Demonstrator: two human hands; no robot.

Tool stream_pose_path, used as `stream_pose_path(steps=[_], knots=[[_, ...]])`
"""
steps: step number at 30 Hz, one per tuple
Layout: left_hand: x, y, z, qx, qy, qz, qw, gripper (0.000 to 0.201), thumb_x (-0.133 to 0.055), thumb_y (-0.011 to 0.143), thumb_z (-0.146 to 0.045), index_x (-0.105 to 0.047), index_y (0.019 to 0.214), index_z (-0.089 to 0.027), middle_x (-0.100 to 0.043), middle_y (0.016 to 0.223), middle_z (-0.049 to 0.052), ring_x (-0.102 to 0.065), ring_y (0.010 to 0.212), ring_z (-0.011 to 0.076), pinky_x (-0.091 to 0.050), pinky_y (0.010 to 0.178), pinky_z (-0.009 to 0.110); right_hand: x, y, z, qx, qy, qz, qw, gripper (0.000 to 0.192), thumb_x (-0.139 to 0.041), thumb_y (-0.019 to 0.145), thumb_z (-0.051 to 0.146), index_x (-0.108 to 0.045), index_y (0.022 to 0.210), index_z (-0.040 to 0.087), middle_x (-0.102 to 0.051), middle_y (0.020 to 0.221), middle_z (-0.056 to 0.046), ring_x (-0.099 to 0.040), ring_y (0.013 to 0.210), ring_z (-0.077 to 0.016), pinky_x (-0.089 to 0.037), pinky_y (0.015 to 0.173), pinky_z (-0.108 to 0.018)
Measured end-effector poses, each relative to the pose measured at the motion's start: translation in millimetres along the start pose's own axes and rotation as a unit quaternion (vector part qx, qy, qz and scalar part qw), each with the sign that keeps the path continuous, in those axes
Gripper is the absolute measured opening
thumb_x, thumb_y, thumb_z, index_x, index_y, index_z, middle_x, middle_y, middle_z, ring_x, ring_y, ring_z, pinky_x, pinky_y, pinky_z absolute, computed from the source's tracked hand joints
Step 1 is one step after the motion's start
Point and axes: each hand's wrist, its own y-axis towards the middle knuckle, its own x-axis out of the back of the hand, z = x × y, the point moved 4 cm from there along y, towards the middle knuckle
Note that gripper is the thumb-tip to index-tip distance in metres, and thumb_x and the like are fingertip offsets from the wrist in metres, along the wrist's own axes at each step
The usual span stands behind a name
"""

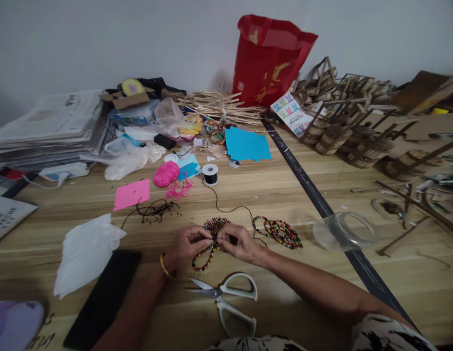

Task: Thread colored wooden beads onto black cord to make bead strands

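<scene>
My left hand [191,244] and my right hand [241,242] meet at the middle of the table, fingertips pinched close together. Between them is a piece of multicoloured beadwork [216,224], with a bead loop [203,261] hanging toward me below the fingers. Both hands are closed on this beadwork; the exact spot they grip is partly hidden by the fingers. To the right of my right hand lies a coiled string of beads [281,231]. Black cord runs there from a spool [210,174]. Just below my hands rest open scissors [226,295] with white handles.
Black cord snippets [158,209], a pink sheet [131,194] and pink yarn [166,174] lie left of the spool. A dark phone-like slab [104,297] and white tissue [85,251] sit left. A clear round container [343,231] stands right; small wooden buckets [332,139] crowd the back right.
</scene>
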Motion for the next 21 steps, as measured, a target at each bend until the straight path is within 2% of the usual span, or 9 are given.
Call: stream_pose_path(steps=[13,21], knots=[[-1.8,-0.4,-1.4,-0.011,-0.001,0.008,1.000,0.017,-0.070,0.065,-0.027,-0.065,0.071,-0.012,-0.065,0.068,0.004,-0.060,0.065,0.0132,-0.048,0.064,0.023,-0.5,-0.6,1.1,0.012,-0.003,0.008,1.000,0.011,-0.052,0.083,0.020,-0.059,0.076,0.014,-0.053,0.068,-0.001,-0.048,0.061,-0.0102,-0.037,0.054,-0.020],[-3.4,-0.1,-1.1,-0.043,0.018,0.032,0.998,0.013,-0.068,0.069,-0.025,-0.066,0.072,-0.012,-0.066,0.070,0.004,-0.059,0.067,0.0134,-0.047,0.064,0.023,-0.3,0.0,2.9,0.025,0.001,0.015,1.000,0.012,-0.053,0.084,0.022,-0.060,0.078,0.015,-0.053,0.068,-0.001,-0.049,0.062,-0.0108,-0.039,0.057,-0.021]])
